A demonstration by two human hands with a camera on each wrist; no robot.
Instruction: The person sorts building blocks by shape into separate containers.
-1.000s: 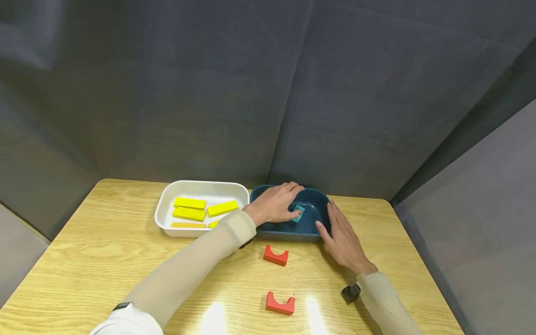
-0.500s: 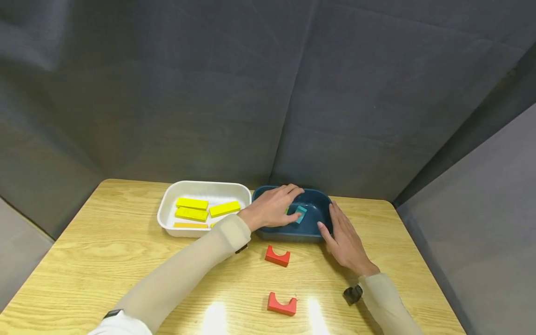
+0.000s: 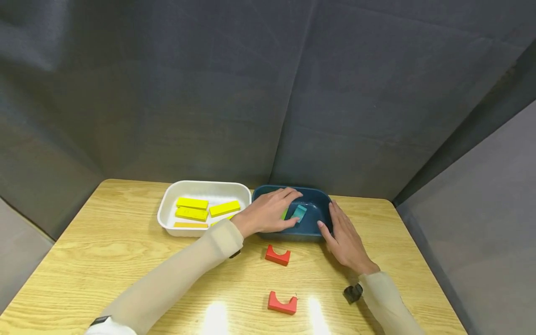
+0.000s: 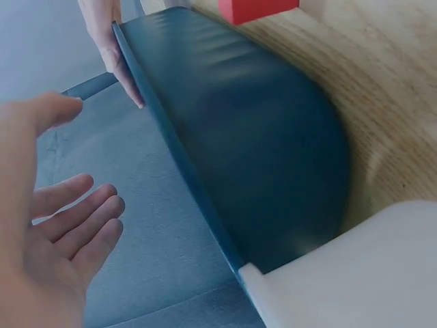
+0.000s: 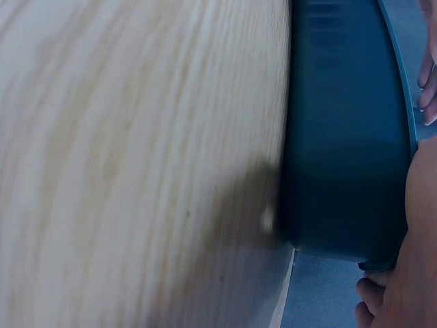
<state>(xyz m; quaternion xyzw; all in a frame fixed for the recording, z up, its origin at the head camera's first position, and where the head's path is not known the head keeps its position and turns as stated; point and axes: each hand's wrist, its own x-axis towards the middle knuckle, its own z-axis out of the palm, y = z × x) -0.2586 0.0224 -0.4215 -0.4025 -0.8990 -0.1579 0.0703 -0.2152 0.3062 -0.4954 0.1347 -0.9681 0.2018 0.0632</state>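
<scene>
My left hand (image 3: 268, 211) reaches over the dark blue tray (image 3: 311, 234), fingers spread and slightly bent; the left wrist view shows nothing in its grasp. In the tray, a teal block (image 3: 299, 212) stands beside the left thumb tip. Part of a green block (image 3: 284, 213) shows under the same hand, the rest hidden by it. At the tray's right end my right hand (image 3: 345, 244) holds the wall, thumb over the rim inside and fingers along the outside. Two red blocks with arched cut-outs lie nearer me, one red block (image 3: 277, 258) beyond the other red block (image 3: 282, 306).
A white tray (image 3: 165, 228) with several yellow blocks (image 3: 191, 213) and an orange-yellow one (image 3: 190, 225) adjoins the blue tray on the left. Grey fabric walls (image 3: 201, 93) rise behind and beside the wooden table (image 3: 96, 251).
My left hand has drawn slightly left and toward me inside the blue tray, uncovering more of the green block and the teal block, which now looks tilted. The right hand stays put.
</scene>
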